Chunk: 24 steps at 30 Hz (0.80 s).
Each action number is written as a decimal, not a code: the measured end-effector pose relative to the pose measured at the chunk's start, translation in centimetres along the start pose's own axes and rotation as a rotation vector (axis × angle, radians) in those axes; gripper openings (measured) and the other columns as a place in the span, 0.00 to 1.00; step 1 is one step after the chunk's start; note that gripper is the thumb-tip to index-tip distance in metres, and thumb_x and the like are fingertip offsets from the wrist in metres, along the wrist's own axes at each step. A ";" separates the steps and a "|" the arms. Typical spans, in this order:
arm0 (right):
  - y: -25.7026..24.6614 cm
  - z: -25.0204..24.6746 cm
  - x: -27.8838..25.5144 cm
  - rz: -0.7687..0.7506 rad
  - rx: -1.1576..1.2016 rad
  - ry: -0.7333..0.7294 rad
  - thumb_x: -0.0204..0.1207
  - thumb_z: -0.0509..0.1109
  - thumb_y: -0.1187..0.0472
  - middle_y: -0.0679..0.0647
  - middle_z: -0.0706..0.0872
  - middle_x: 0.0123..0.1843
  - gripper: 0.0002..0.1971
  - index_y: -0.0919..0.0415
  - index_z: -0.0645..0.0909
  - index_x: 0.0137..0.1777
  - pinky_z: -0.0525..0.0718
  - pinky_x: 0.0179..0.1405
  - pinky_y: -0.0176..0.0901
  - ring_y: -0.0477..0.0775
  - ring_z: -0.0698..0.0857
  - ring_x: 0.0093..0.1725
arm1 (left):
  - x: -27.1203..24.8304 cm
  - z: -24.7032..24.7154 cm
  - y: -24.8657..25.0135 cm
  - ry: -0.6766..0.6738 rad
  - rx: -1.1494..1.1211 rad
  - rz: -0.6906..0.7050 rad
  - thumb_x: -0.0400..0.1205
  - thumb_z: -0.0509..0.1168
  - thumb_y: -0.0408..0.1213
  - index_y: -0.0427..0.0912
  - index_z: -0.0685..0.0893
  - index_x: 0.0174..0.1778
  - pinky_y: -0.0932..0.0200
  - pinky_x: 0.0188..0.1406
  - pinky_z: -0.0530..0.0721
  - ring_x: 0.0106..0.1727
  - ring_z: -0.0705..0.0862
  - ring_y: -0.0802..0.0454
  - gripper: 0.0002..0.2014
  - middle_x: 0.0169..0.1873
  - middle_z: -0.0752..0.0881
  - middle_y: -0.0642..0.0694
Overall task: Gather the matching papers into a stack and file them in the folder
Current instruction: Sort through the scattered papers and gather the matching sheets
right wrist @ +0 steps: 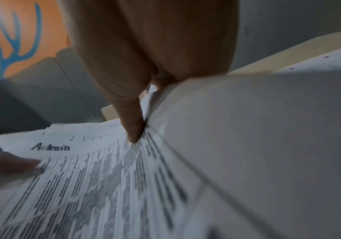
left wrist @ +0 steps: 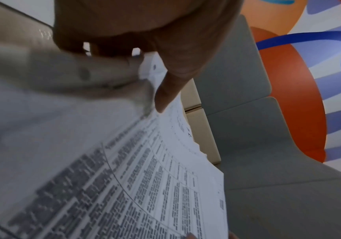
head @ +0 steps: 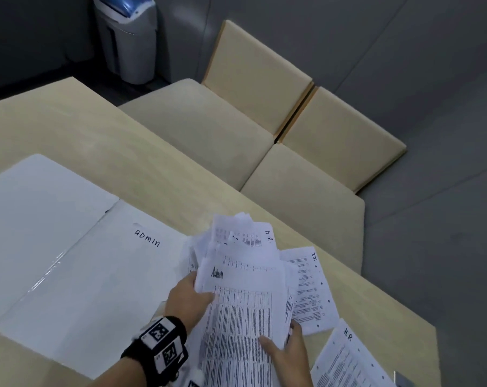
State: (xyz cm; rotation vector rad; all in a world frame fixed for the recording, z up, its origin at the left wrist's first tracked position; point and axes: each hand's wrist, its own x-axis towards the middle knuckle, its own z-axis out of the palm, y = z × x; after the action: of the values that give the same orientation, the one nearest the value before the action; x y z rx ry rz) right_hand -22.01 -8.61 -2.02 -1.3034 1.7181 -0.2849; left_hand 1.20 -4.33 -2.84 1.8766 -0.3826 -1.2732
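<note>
**Paper pile held at two edges, and it's not all the same label**

Paper, loose and fanned out, is the whole problem here. The left hand pinches the stack at its left edge, thumb on top and fingers tucked underneath, and the right hand has the near right corner the same way, thumb on the printed side. So both grips are closed on the sheets, not flat on them.

The top sheet reads "Admin", which matches the open folder lying just left of the left-hand grip with "ADMIN" written on it. But sticking out beyond the grip, at the far end of the same bundle, is a sheet marked "H.R.". If the bundle goes in as it is, I'd guess that one gets filed in the wrong place.

Other stuff that could bite:

- The sheets aren't squared up. Edges are staggered at the far end, so a slack pinch could let the lower ones slide out onto the tabletop.
- Just right of the right-hand grip lies an "I.T." page, partly under the bundle. Lifting or dragging could snag it along.
- Another "H.R." page sits near the tabletop's edge on that side. A careless sweep might knock it off.

Probably worth pulling the odd one out before anything moves left.
</note>
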 end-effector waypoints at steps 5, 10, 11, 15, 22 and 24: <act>0.4 -1.2 -0.6 -0.109 -0.047 0.084 0.65 0.85 0.53 0.49 0.88 0.57 0.33 0.46 0.73 0.67 0.85 0.60 0.53 0.56 0.87 0.56 | 0.4 0.1 0.5 -0.178 -0.064 0.169 0.78 0.67 0.28 0.46 0.79 0.68 0.37 0.66 0.83 0.60 0.88 0.45 0.21 0.58 0.89 0.47; -0.6 -4.1 0.7 -0.010 0.410 0.136 0.57 0.89 0.62 0.57 0.83 0.67 0.44 0.57 0.73 0.74 0.80 0.69 0.58 0.62 0.84 0.65 | -0.4 -0.6 2.4 -0.529 -0.068 0.304 0.74 0.73 0.44 0.42 0.82 0.68 0.36 0.68 0.82 0.62 0.88 0.42 0.26 0.61 0.90 0.43; -1.1 -4.7 0.4 0.017 0.520 0.074 0.57 0.89 0.63 0.60 0.87 0.66 0.45 0.57 0.73 0.75 0.81 0.68 0.62 0.65 0.87 0.64 | -0.7 -0.5 2.9 -0.584 -0.033 0.334 0.75 0.74 0.47 0.39 0.84 0.64 0.35 0.65 0.83 0.59 0.89 0.37 0.24 0.58 0.90 0.38; -2.3 -6.0 -1.5 0.086 0.851 -0.099 0.74 0.74 0.67 0.62 0.94 0.54 0.20 0.50 0.81 0.63 0.87 0.55 0.75 0.70 0.94 0.50 | -2.0 1.1 5.7 -0.677 0.031 0.435 0.77 0.72 0.51 0.35 0.87 0.54 0.45 0.50 0.86 0.44 0.89 0.38 0.21 0.46 0.92 0.38; 0.9 -5.1 -2.0 0.300 0.900 -0.052 0.66 0.79 0.60 0.68 0.87 0.66 0.37 0.58 0.74 0.77 0.76 0.68 0.78 0.77 0.84 0.65 | -2.9 3.1 6.7 -0.786 -0.192 0.183 0.77 0.75 0.32 0.31 0.87 0.59 0.37 0.71 0.80 0.62 0.88 0.32 0.15 0.58 0.90 0.31; 2.4 -5.3 -1.6 0.391 0.966 0.028 0.59 0.80 0.58 0.75 0.79 0.69 0.48 0.67 0.67 0.80 0.64 0.74 0.80 0.76 0.77 0.70 | -3.5 3.8 7.0 -0.855 -0.247 0.142 0.77 0.73 0.27 0.32 0.85 0.63 0.43 0.70 0.82 0.65 0.87 0.34 0.17 0.61 0.90 0.35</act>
State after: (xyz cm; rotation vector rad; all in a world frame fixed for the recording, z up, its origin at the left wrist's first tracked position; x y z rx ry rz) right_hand -27.61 -7.99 0.11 -0.2570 1.4892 -0.7776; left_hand -2.34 -8.16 4.15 1.0054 -0.7395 -1.8793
